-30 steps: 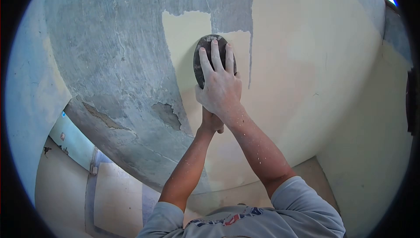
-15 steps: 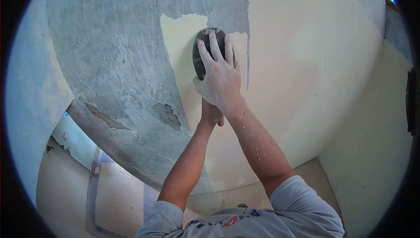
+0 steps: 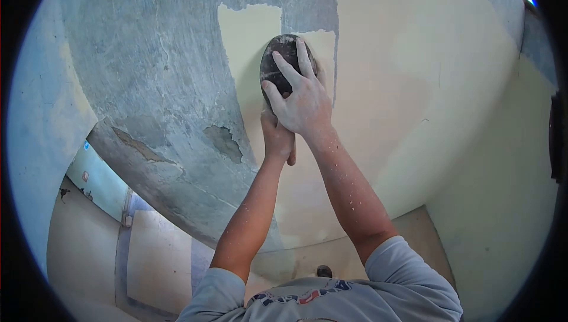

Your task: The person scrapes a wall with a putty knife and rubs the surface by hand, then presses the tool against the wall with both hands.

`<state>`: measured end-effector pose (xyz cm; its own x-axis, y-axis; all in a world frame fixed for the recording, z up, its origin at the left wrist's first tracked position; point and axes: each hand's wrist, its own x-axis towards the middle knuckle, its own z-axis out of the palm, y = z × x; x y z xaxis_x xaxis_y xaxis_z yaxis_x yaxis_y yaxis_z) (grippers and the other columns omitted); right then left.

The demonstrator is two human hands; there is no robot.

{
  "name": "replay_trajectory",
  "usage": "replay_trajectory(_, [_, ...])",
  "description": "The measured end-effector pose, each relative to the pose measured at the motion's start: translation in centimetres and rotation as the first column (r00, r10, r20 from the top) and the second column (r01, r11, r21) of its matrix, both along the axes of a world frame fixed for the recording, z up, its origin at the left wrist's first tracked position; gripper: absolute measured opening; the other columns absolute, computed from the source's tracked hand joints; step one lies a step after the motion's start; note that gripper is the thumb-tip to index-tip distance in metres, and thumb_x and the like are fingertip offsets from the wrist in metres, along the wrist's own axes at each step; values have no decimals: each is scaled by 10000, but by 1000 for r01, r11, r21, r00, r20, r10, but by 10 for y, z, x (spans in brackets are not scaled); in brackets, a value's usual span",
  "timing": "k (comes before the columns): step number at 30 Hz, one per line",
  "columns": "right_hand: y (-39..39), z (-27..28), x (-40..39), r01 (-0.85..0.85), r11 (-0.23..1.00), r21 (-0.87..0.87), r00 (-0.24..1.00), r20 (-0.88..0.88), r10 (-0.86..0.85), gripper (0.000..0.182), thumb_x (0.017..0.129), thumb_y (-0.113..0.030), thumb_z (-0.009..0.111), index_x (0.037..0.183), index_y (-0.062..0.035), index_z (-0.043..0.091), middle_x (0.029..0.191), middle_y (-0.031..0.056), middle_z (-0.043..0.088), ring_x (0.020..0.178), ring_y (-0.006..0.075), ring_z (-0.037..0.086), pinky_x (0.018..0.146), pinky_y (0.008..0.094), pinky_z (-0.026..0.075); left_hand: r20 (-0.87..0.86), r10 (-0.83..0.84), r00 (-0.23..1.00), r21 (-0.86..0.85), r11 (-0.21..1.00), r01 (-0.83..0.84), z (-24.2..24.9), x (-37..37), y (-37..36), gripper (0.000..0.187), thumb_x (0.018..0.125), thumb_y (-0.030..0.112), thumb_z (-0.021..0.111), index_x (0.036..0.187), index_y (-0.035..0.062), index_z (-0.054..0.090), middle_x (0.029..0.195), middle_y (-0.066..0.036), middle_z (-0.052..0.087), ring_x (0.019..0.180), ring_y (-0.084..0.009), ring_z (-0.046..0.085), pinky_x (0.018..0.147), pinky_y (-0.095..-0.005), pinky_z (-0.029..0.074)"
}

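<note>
A dark oval tool (image 3: pixel 276 77), smeared with pale dust, lies against the cream-coated patch (image 3: pixel 248 26) of the wall. My right hand (image 3: pixel 303 100), whitened with dust, rests on the tool's right and lower part with its fingers spread. Just below, my left hand (image 3: pixel 278 137) is at the tool's lower end, partly behind my right hand; its grip is mostly hidden. Rough grey-blue wall (image 3: pixel 142 50) borders the cream coat on the left and above.
Broken plaster (image 3: pixel 223 143) shows left of the hands, with a long crack (image 3: pixel 139 146) farther left. Smooth cream wall (image 3: pixel 402 85) spans the right. A doorway-like opening with pale panels (image 3: pixel 158 257) is at lower left. A dark object (image 3: pixel 324 271) sits low in the middle.
My right hand has shifted slightly right and down on the tool, uncovering more of its top. My left hand has moved up closer to the tool's lower end.
</note>
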<state>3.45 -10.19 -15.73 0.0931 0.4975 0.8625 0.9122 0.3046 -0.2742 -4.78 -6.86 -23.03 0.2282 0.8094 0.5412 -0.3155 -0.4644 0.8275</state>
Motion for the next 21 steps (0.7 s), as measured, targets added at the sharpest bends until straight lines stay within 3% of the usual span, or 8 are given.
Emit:
replay_trajectory(2, [4,1,5,-28,999,-15,999,-31,28,600,870,-417,717,1440,-258,617,1679,146,290,1442,508,359,1000,540,535,281,95,955,151,978,-142,5,11,-10,536,1038,206,544,1489,-35,384,1339,-193,594,1115,-214,634,910,-331,526])
replay_trajectory(4, [8,0,11,-149,989,16,982,-117,149,561,880,-380,710,1423,-260,631,1660,186,312,1306,450,520,955,508,555,285,180,941,171,957,-235,14,11,-8,529,1050,178,511,1509,-32,353,1362,-204,575,1188,-241,600,983,-358,495])
replay_trajectory(6, [7,0,8,-111,993,47,970,-214,119,548,881,-356,712,1413,-246,639,1617,215,370,1259,439,556,950,494,556,209,342,916,206,900,-383,30,8,-18,517,1074,130,425,1549,-31,301,1421,-229,532,1275,-291,566,1080,-408,449])
replay_trajectory(8, [14,-2,10,-125,972,199,952,-250,174,544,896,-257,710,1421,-137,630,1368,284,611,1080,365,677,915,420,562,192,358,914,240,886,-398,30,7,-14,536,1075,137,425,1564,-30,283,1438,-232,523,1291,-293,559,1087,-409,446])
replay_trajectory(9, [19,-5,12,-124,971,203,953,-248,173,544,896,-257,710,1421,-137,630,1368,284,611,1080,365,677,915,420,562,175,379,909,275,868,-414,30,7,-11,556,1076,144,425,1579,-29,265,1454,-235,515,1307,-295,551,1094,-410,442])
replay_trajectory(11, [27,-6,11,-467,811,352,679,-445,584,533,913,-183,694,1416,-29,615,1126,260,728,959,264,714,856,370,563,190,376,907,297,858,-418,30,7,-7,580,1072,142,455,1590,-22,254,1451,-235,524,1303,-292,560,1090,-406,449])
replay_trajectory(16, [21,-1,8,-418,855,306,687,-510,518,491,921,-130,676,1388,13,625,831,184,745,709,147,678,715,320,548,241,302,922,237,903,-358,38,9,-10,685,1028,121,616,1608,18,266,1374,-219,606,1231,-275,624,1055,-399,492])
replay_trajectory(21, [27,-2,2,-416,869,269,646,-585,491,477,924,-124,668,1384,-4,635,676,108,695,596,100,612,622,306,520,196,364,910,286,867,-408,38,4,-5,652,1040,139,593,1600,17,282,1382,-227,599,1244,-279,620,1053,-402,496])
